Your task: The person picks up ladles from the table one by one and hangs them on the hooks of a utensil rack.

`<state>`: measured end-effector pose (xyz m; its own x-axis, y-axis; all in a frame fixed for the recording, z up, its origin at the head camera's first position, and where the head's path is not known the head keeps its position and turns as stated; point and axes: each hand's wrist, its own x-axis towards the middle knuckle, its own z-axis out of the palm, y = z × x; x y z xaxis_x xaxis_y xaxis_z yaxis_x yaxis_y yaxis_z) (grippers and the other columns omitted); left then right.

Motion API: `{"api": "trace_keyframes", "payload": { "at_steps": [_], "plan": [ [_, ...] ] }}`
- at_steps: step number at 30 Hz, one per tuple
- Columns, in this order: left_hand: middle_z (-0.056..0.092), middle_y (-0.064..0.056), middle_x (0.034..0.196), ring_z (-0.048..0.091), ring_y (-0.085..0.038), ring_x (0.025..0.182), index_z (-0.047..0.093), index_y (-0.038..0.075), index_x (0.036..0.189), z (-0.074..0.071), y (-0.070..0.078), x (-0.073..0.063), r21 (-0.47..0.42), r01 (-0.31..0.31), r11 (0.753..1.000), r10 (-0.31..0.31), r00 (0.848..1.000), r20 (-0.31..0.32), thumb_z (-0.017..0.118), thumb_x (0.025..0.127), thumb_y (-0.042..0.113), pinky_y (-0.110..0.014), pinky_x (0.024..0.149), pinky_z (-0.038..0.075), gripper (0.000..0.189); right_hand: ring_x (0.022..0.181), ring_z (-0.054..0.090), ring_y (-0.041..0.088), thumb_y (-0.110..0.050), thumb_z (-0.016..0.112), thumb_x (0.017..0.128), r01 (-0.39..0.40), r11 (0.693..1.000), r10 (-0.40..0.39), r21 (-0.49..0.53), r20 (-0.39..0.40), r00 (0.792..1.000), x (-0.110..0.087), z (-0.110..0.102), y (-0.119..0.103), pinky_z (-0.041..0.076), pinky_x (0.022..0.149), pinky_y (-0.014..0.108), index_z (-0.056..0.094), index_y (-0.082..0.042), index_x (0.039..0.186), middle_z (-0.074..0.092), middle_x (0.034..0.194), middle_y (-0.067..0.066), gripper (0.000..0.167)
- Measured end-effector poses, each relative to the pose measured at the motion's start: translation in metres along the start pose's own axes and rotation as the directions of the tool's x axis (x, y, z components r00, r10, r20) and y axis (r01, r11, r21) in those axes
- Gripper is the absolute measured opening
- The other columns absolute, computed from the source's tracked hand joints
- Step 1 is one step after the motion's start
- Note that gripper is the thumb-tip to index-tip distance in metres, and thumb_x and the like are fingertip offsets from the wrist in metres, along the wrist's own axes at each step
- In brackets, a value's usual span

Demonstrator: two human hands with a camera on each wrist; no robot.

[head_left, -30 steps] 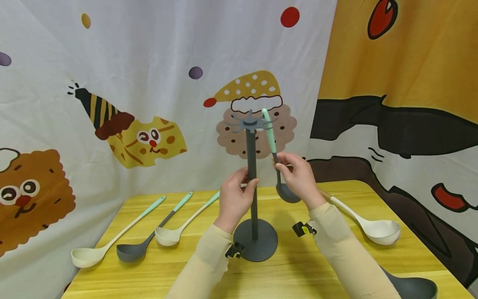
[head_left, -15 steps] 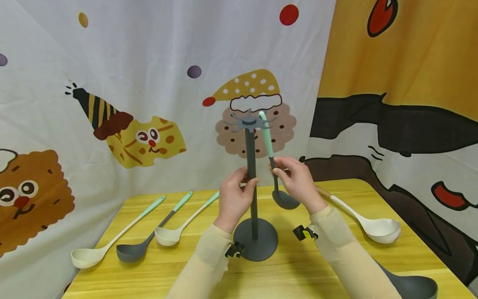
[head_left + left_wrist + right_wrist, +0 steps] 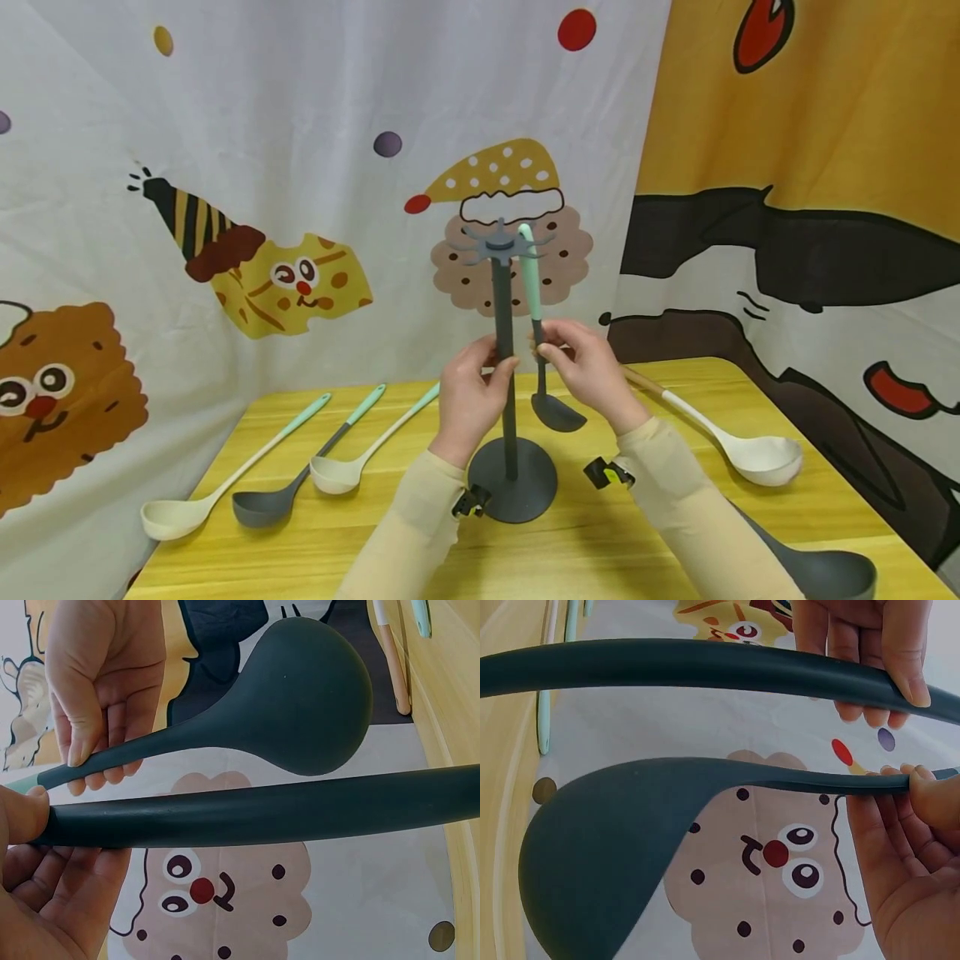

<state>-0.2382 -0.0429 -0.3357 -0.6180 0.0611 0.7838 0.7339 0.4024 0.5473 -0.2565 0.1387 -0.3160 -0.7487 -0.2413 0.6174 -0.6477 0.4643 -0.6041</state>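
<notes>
A dark grey stand point(image 3: 504, 304) with a round base and a ring of hooks point(image 3: 501, 244) on top stands upright on the table. My left hand point(image 3: 471, 396) grips its post about midway up, thumb and fingers around it. In my right hand point(image 3: 588, 367), thumb and fingers pinch the dark shaft of a ladle point(image 3: 558, 412) with a mint green handle point(image 3: 530, 283). The ladle hangs bowl down beside the post, its handle top overlapping the hooks on the right side. In the left wrist view the ladle's bowl point(image 3: 315, 697) lies just beyond the post point(image 3: 262, 814).
On the left of the wooden table point(image 3: 375, 533) lie a cream ladle point(image 3: 176, 517), a grey ladle point(image 3: 262, 507) and a smaller cream ladle point(image 3: 337, 473). A white ladle point(image 3: 765, 461) and a large dark grey ladle point(image 3: 832, 573), partly behind my right sleeve, lie at the right. A printed curtain point(image 3: 315, 100) hangs behind.
My right hand has moved left and slightly down, bringing the ladle closer to the post and its handle top in against the hooks. The left hand keeps its grip on the post.
</notes>
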Motion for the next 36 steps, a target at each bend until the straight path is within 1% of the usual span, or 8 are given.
{"api": "trace_keyframes", "payload": {
  "at_steps": [7, 16, 19, 21, 23, 27, 31, 36],
  "plan": [
    [0.068, -0.01, 0.094, 0.069, -0.022, 0.085, 0.069, 0.003, 0.112, 0.0, -0.001, -0.001, 0.008, 0.011, 1.0, -0.011, 1.0, -0.001, 0.074, 0.09, 0.009, -0.027, 0.068, 0.059, 0.023, 0.089, 0.062, 0.021, -0.001, 0.062, 0.097, -0.025, 0.999, 0.023, 0.045, 0.034, 0.999, -0.001, 0.003, -0.002, 0.056, 0.077, 0.038, 0.067, -0.003, 0.113, 0.064, 0.098, 0.007, 0.017],
    [0.068, -0.01, 0.094, 0.069, -0.022, 0.085, 0.069, 0.003, 0.112, 0.001, 0.0, -0.002, 0.011, 0.01, 1.0, -0.01, 1.0, -0.008, 0.073, 0.09, 0.007, -0.027, 0.069, 0.059, 0.023, 0.092, 0.063, 0.022, -0.004, 0.062, 0.097, -0.042, 0.996, 0.036, 0.082, 0.07, 0.997, -0.002, 0.002, -0.003, 0.056, 0.081, 0.04, 0.067, -0.003, 0.116, 0.065, 0.103, 0.008, 0.019],
    [0.068, -0.01, 0.094, 0.069, -0.022, 0.085, 0.069, 0.004, 0.113, 0.001, 0.0, -0.002, 0.003, 0.001, 1.0, -0.001, 1.0, -0.007, 0.073, 0.091, 0.008, -0.027, 0.069, 0.059, 0.023, 0.099, 0.063, 0.025, -0.008, 0.063, 0.098, -0.052, 0.996, 0.045, 0.071, 0.097, 0.994, -0.002, 0.0, -0.001, 0.053, 0.089, 0.043, 0.065, -0.003, 0.121, 0.066, 0.109, 0.01, 0.024],
    [0.068, -0.009, 0.094, 0.069, -0.022, 0.086, 0.069, 0.004, 0.113, 0.0, 0.0, -0.002, 0.0, -0.002, 1.0, 0.002, 1.0, -0.006, 0.072, 0.091, 0.009, -0.026, 0.07, 0.059, 0.022, 0.108, 0.062, 0.027, -0.012, 0.064, 0.098, -0.061, 0.996, 0.054, 0.062, 0.116, 0.992, -0.002, -0.003, 0.001, 0.05, 0.095, 0.046, 0.062, -0.004, 0.127, 0.065, 0.117, 0.011, 0.031],
    [0.068, -0.009, 0.094, 0.07, -0.022, 0.086, 0.069, 0.005, 0.113, 0.0, 0.0, -0.002, 0.003, -0.002, 1.0, 0.002, 1.0, -0.004, 0.072, 0.091, 0.009, -0.026, 0.07, 0.059, 0.022, 0.119, 0.058, 0.03, -0.016, 0.064, 0.098, -0.066, 0.996, 0.058, 0.055, 0.135, 0.989, -0.003, -0.007, 0.003, 0.044, 0.103, 0.048, 0.057, -0.005, 0.135, 0.062, 0.128, 0.012, 0.039],
    [0.068, -0.01, 0.094, 0.07, -0.022, 0.086, 0.068, 0.004, 0.113, 0.0, 0.0, -0.001, 0.003, 0.0, 1.0, 0.0, 1.0, -0.005, 0.073, 0.091, 0.008, -0.027, 0.07, 0.059, 0.023, 0.132, 0.047, 0.031, -0.021, 0.065, 0.098, -0.059, 0.997, 0.05, 0.048, 0.177, 0.983, -0.005, -0.012, 0.008, 0.035, 0.11, 0.052, 0.049, -0.008, 0.144, 0.055, 0.141, 0.012, 0.051],
    [0.068, -0.009, 0.094, 0.07, -0.022, 0.086, 0.069, 0.004, 0.112, 0.0, 0.0, -0.001, -0.017, -0.008, 1.0, 0.008, 1.0, -0.004, 0.072, 0.091, 0.009, -0.026, 0.07, 0.059, 0.022, 0.139, 0.038, 0.032, -0.029, 0.065, 0.098, -0.052, 0.998, 0.044, 0.031, 0.234, 0.971, -0.006, -0.015, 0.013, 0.03, 0.111, 0.057, 0.042, -0.012, 0.15, 0.046, 0.149, 0.011, 0.06],
    [0.068, -0.009, 0.093, 0.07, -0.021, 0.084, 0.069, 0.004, 0.11, 0.001, -0.001, 0.0, -0.012, -0.03, 0.999, 0.03, 0.999, -0.011, 0.073, 0.09, 0.01, -0.026, 0.069, 0.059, 0.021, 0.146, 0.023, 0.037, -0.045, 0.06, 0.097, -0.031, 0.999, 0.036, -0.023, 0.317, 0.948, -0.007, -0.016, 0.016, 0.024, 0.111, 0.064, 0.031, -0.014, 0.157, 0.027, 0.16, 0.013, 0.074]
  ]
}}
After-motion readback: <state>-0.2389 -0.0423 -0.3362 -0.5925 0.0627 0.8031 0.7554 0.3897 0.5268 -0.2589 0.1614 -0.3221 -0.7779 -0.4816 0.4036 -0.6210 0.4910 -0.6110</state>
